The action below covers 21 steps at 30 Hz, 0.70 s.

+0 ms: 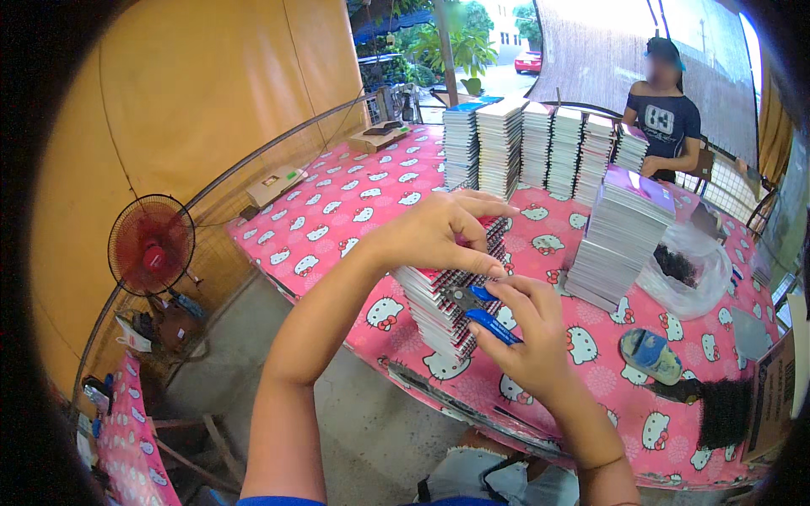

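A stack of spiral notebooks [434,319] with black coil spines stands at the near edge of the table. Bent over its top is my left hand [440,229], gripping the uppermost notebook with the thumb along the coil. My right hand [533,336] holds a pair of pliers [491,327] by its blue handles. The dark jaws of the pliers lie at the coil edge of the stack, just below my left thumb. Whether the jaws pinch a wire is too small to tell.
Tall notebook stacks [499,150] line the far side. To the right stand a purple-covered stack [620,232], a plastic bag of black coils [688,270], a blue-and-beige object [650,354] and loose black coils [724,413]. A person [666,118] is behind the table; a red fan [152,244] stands left.
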Motion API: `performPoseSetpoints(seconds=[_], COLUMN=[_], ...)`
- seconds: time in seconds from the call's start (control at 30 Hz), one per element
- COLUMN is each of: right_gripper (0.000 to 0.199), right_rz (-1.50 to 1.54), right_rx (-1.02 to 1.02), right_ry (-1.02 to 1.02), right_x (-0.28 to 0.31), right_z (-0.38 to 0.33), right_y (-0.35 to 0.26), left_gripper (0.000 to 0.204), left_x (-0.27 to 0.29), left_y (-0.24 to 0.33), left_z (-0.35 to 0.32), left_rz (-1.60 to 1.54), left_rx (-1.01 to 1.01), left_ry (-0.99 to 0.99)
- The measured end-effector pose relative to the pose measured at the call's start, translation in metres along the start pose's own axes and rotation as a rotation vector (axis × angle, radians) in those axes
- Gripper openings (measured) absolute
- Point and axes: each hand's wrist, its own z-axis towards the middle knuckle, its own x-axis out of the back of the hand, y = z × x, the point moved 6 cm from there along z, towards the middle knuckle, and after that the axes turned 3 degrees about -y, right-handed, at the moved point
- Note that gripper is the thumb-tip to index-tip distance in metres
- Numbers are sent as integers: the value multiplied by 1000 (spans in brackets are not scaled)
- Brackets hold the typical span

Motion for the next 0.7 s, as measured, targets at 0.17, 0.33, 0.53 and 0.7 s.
performPoseSetpoints(seconds=[0.17, 0.33, 0.53, 0.7], right_gripper=[38, 29, 35, 36], right_rz=[-56, 1233, 185, 36], right_rx=[34, -915, -106, -48], right_ry=[-6, -594, -115, -83], right_x=[-5, -48, -6, -6], right_z=[5, -15, -5, 4], right_y=[-3, 46, 16, 6], left_gripper=[18, 23, 31, 31], left_x=[1, -6, -3, -1], left_y=[-4, 0, -2, -3], left_z=[-1, 2, 0, 2], left_rz=[-108, 163, 69, 38], left_rx=[133, -103, -34, -10], left_ry=[28, -47, -52, -42])
